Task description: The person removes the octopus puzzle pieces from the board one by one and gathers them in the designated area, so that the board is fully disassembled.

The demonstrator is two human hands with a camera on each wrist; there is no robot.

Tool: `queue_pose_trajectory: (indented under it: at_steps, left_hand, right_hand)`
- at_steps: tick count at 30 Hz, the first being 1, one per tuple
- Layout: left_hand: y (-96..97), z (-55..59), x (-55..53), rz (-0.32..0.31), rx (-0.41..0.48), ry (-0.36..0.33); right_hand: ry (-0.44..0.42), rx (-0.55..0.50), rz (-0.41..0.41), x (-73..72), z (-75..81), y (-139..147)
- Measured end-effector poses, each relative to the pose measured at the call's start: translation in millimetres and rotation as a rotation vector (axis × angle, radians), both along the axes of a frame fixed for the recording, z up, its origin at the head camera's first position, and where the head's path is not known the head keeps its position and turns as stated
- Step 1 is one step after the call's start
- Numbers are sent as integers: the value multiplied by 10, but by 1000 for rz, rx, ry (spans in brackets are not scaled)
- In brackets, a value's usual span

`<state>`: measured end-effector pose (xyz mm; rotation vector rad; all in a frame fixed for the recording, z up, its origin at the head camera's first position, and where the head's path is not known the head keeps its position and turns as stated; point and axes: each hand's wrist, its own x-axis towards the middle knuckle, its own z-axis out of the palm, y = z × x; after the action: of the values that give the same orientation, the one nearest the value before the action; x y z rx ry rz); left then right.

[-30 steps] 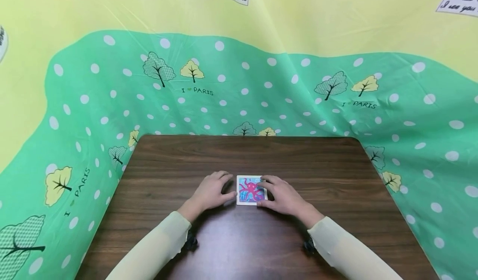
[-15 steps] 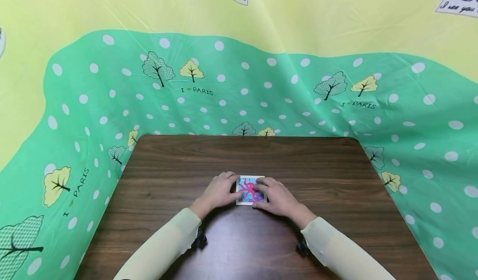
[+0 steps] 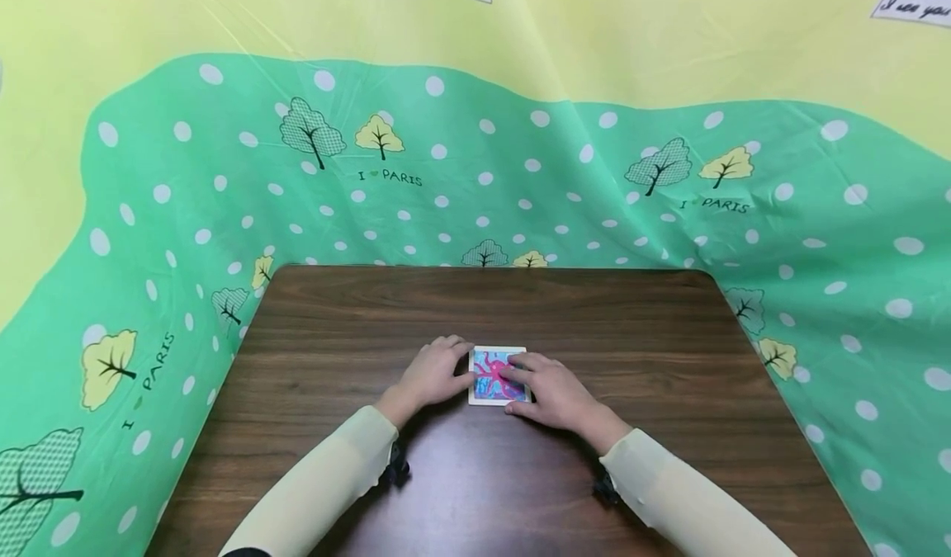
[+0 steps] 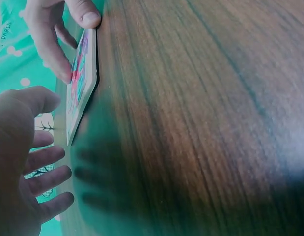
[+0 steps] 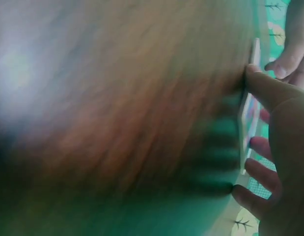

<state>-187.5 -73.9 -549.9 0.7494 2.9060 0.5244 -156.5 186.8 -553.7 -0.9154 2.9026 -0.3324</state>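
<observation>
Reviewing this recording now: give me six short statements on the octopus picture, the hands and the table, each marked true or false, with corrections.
1. The octopus picture is on the table. True.
2. The table top is plain white. False: it is brown with a dark wood grain.
3. In the head view, the left hand is at the picture's left side. True.
4. In the left wrist view, the left hand is balled into a tight fist. False: its fingers are spread apart.
5. The right hand reaches over the picture's right part. True.
6. Both hands are on the same side of the picture. False: one is at each side.
</observation>
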Motion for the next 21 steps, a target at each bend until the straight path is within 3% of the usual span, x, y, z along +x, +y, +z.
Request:
queue_pose_trajectory:
  at_steps: [8,13,21]
  left_hand:
    - [55,-9,-26,-9,-22,-18]
    - [92,-20,-52,-14,-36,19]
    - [200,-15,-76,-56,25,8]
  right_hand:
    - [-23,13,47,23,18,59]
    - [6,1,54,9,-7,58]
    - [13,-57,59,-8,-23,44]
